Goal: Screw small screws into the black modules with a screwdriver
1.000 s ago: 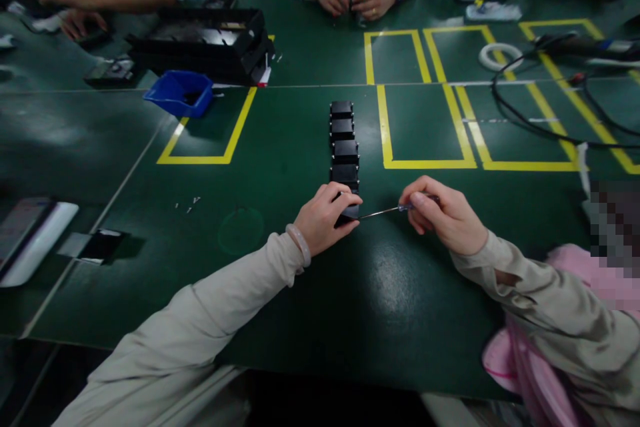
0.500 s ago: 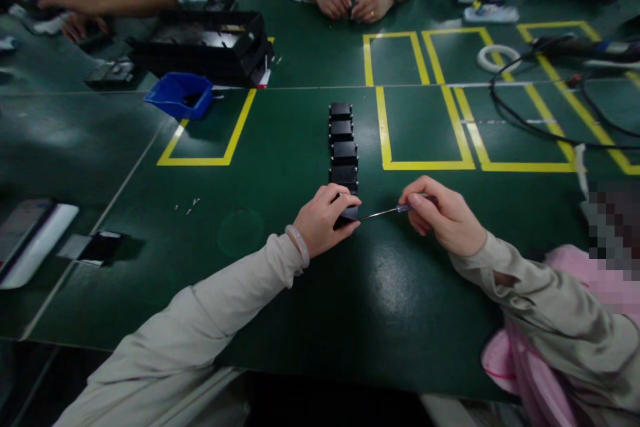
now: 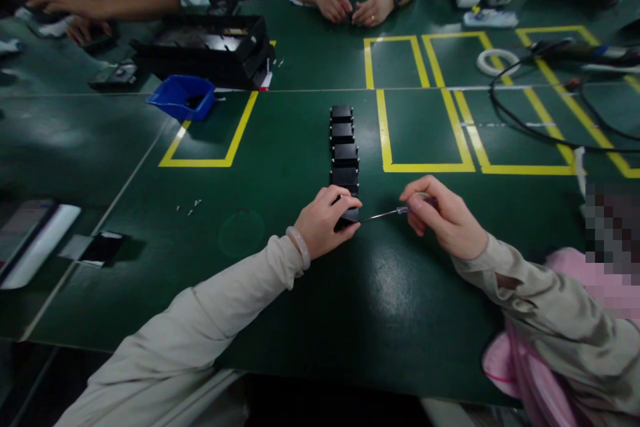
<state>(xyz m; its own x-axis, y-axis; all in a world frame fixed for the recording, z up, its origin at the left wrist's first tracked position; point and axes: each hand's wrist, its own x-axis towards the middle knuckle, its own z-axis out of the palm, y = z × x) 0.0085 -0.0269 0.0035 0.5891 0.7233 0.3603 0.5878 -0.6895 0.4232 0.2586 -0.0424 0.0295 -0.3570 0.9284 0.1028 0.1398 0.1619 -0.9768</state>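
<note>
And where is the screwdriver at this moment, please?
In the head view, the screwdriver is just right of centre, in the right hand, pointing left toward the nearest black block, which the left hand holds.

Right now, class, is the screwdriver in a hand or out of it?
In: the right hand grips the screwdriver, its shaft pointing towards the black block in the left hand.

- A glossy dark green table [image 3: 310, 320], marked with yellow tape outlines [image 3: 429, 167].
- At its middle, a row of small black blocks [image 3: 345, 153] runs away from the viewer.
- Left of the row lie a few tiny pale pieces [image 3: 191, 212].
- Farther back, a blue bin [image 3: 173, 105] sits near a long black tray [image 3: 195, 68].
- Toward the far right lies a white ring [image 3: 481, 62].
</note>
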